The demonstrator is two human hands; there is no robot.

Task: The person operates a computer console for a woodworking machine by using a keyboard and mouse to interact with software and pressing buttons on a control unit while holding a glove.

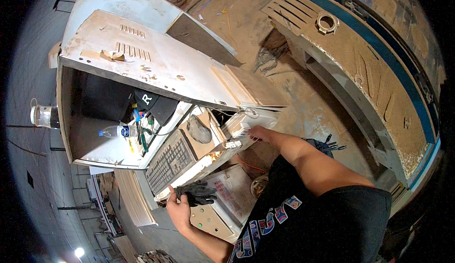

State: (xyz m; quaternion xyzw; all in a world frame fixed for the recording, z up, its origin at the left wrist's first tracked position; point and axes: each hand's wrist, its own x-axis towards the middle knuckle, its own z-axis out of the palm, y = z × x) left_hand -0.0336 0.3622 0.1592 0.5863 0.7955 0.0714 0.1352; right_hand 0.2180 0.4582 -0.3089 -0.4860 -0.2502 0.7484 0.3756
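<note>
My left hand (179,212) is at the front left corner of a white, rust-chipped keyboard tray (208,161). One finger reaches up against the corner, and the others are closed by a dark glove (200,193), seemingly around its cuff. My right hand (259,133) has its fingers curled at the edge of a white metal panel (250,121) at the tray's right end; the fingertips are partly hidden. A dusty keyboard (171,161) lies on the tray, with a computer mouse (198,129) on a brown board to its right.
The cabinet compartment holds a plastic bottle (113,131), a black cap (152,103) and green-handled pliers (144,140). Another bottle (42,116) stands outside its left side. At right, a dusty machine bed (365,68) carries a metal ring (327,22). Another dark glove (327,145) is beside my right arm.
</note>
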